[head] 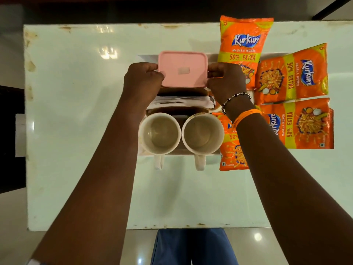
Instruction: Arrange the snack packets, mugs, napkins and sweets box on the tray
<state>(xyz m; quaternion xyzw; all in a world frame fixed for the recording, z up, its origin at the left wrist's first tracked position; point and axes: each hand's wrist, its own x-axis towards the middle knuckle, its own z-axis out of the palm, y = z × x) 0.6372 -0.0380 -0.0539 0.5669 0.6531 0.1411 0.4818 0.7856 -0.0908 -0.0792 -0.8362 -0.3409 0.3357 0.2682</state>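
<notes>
A pink-lidded sweets box [183, 69] is held over the far part of the tray [212, 56]. My left hand [142, 81] grips its left side and my right hand [226, 82] grips its right side. Just nearer lie folded white napkins [179, 101], partly hidden by my hands. Two cream mugs [160, 133] [202, 133] stand side by side at the tray's near edge, handles toward me. Several orange snack packets lie on the right: one upright at the back [243, 41], two sideways [292, 76] [303, 125], and one under my right forearm [230, 148].
The tray sits on a white glossy table [86, 111] with worn edges. A dark object [11, 138] stands off the table's left side. My blue-clad legs [191, 247] show below the near table edge.
</notes>
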